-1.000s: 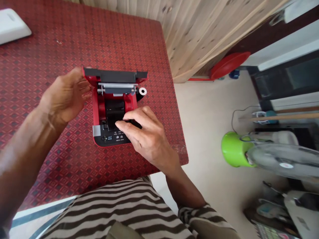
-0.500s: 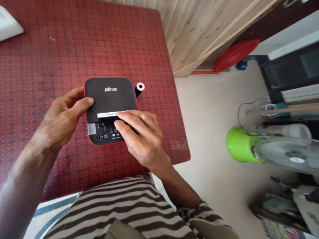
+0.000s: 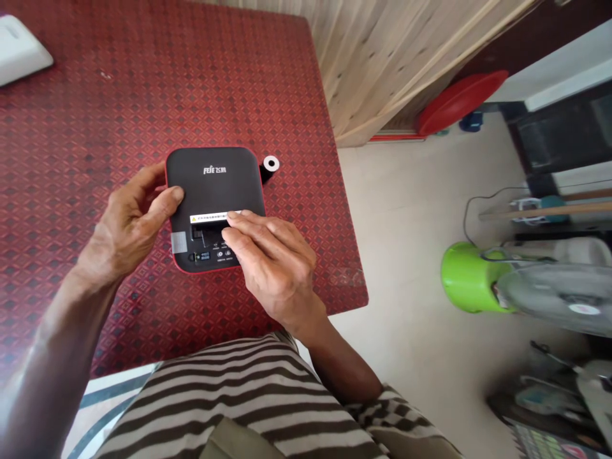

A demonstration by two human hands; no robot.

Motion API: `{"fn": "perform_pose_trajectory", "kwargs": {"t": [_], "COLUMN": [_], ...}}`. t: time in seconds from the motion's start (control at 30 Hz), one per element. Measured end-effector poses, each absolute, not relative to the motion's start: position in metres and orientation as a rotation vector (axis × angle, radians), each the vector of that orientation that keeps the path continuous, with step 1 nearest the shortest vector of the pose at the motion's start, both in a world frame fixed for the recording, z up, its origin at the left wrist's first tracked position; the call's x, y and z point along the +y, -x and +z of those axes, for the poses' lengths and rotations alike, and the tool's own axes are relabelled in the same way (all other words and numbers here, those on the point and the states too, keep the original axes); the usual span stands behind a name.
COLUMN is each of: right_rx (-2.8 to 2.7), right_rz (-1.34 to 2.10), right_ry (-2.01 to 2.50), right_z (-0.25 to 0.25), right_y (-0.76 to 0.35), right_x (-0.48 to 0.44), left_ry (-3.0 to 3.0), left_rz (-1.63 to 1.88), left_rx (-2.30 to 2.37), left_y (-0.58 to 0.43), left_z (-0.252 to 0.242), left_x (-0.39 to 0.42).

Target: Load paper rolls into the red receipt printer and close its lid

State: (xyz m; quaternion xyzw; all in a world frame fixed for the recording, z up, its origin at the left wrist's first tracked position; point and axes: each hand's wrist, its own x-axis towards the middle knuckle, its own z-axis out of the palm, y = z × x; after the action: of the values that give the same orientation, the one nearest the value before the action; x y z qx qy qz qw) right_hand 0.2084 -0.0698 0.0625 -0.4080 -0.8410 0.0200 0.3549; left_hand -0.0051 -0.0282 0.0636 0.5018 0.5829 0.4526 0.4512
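Lid's shut now on printer (image 3: 215, 207). L hand (image 3: 131, 223) clamps its side to steady it; R hand (image 3: 275, 261) fingers lie flat, pressing the front edge, gripping nothing.

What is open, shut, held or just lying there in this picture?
printer lid: shut flat.
printer: sitting on the red table.
left hand: holding the printer's left side, thumb on the lid.
right hand: fingers resting on the printer's front slot.
white roll: beside the printer, lying loose.
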Motion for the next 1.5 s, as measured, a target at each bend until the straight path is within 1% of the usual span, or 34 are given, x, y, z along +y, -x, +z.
{"fn": "perform_pose_trajectory", "kwargs": {"t": [0.1,0.23,0.4,0.57,0.83,1.07,1.37,1.5], "right_rx": [-2.180,-2.175,-1.976,-1.843,-1.768,-1.745,-1.722,-1.726], "right_rz": [0.064,0.055,0.014,-0.016,0.189,0.270,0.262,0.269], "right_ry": [1.048,1.054,1.122,1.187,1.224,1.197,1.191,1.208], "right_z": [0.060,0.054,0.048,0.042,0.030,0.025,0.023,0.024], "right_y": [-0.209,-0.213,-0.227,-0.236,-0.234,-0.233,-0.230,-0.228], "right_x": [-0.071,-0.079,-0.095,-0.100,-0.105,-0.104,-0.100,-0.101], "left_ry": [-1.334,-1.196,-0.985,-0.987,-0.806,-0.674,-0.675,-0.783], "left_rz": [1.065,1.158,1.198,1.213,1.349,1.479,1.521,1.533], "left_rx": [1.403,1.388,1.294,1.339,1.344,1.377,1.401,1.402], "left_y": [0.008,0.006,-0.004,-0.006,-0.022,-0.039,-0.041,-0.038], "left_z": [0.057,0.048,0.051,0.050,0.052,0.053,0.049,0.041], "left_x": [-0.030,-0.042,-0.077,-0.096,-0.088,-0.087,-0.086,-0.087]}}
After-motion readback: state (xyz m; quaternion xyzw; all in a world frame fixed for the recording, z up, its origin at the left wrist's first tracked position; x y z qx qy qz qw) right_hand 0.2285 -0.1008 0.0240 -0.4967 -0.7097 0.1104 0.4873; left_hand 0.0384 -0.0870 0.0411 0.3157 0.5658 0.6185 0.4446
